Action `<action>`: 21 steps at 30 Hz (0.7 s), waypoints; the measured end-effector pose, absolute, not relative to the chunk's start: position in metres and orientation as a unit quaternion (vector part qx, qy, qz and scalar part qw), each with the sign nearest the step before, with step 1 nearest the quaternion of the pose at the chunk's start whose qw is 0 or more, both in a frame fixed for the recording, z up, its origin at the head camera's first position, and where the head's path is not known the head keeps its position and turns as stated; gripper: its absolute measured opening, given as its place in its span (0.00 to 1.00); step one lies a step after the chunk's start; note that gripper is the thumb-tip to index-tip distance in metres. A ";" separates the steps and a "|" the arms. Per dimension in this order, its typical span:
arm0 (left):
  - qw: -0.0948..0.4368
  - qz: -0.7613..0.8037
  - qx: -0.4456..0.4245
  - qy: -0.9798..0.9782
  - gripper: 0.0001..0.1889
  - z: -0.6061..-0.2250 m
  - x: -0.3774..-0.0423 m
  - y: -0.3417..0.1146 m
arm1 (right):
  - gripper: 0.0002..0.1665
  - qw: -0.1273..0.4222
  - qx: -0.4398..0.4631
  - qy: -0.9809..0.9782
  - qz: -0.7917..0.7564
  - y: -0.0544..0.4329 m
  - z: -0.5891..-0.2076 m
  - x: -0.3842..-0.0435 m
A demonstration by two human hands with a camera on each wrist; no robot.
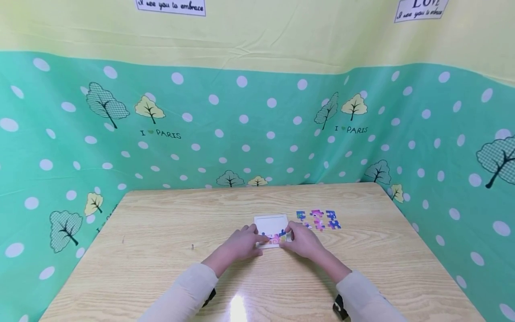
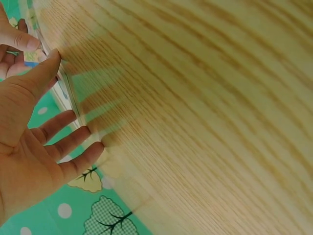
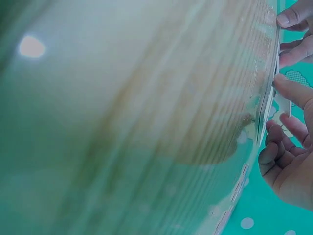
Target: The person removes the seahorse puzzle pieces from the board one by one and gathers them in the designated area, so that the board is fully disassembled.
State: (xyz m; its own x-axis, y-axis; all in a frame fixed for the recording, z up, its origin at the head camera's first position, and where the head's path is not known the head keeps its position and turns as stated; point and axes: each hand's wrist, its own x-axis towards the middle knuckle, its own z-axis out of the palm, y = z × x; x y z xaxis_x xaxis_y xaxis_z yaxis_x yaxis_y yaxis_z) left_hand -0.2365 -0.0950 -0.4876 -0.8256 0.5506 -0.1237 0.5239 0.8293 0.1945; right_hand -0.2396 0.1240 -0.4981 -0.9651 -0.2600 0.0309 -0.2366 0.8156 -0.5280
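A small white puzzle frame (image 1: pixel 271 223) lies on the table, with several joined colourful pieces (image 1: pixel 275 239) along its near side. My left hand (image 1: pixel 240 243) is at the frame's left side, its index finger reaching over the pieces. In the left wrist view that hand's (image 2: pixel 36 127) other fingers are spread and fairly straight. At the near right corner my right hand (image 1: pixel 303 241) pinches a blue and yellow puzzle piece (image 1: pixel 283 237) between thumb and index finger. The right wrist view shows its (image 3: pixel 293 152) remaining fingers curled; the piece's far side is hidden there.
Several loose puzzle pieces (image 1: pixel 318 219), pink and blue, lie to the right of the frame. A tiny dark speck (image 1: pixel 192 246) is on the wooden table (image 1: pixel 169 273) to the left. A green polka-dot curtain (image 1: pixel 225 116) hangs around the back and sides.
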 end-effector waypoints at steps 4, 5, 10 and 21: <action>0.088 0.074 0.283 0.952 0.23 -0.487 -0.237 -0.095 | 0.22 0.026 -0.137 0.947 -0.290 0.124 -0.499 -0.240; 0.088 0.074 0.283 0.952 0.23 -0.488 -0.237 -0.095 | 0.22 0.028 -0.139 0.946 -0.293 0.124 -0.499 -0.241; 0.088 0.074 0.283 0.952 0.23 -0.488 -0.236 -0.095 | 0.22 0.040 -0.150 0.941 -0.300 0.123 -0.498 -0.242; 0.080 0.075 0.292 0.950 0.23 -0.488 -0.236 -0.096 | 0.22 0.049 -0.174 0.932 -0.313 0.120 -0.493 -0.242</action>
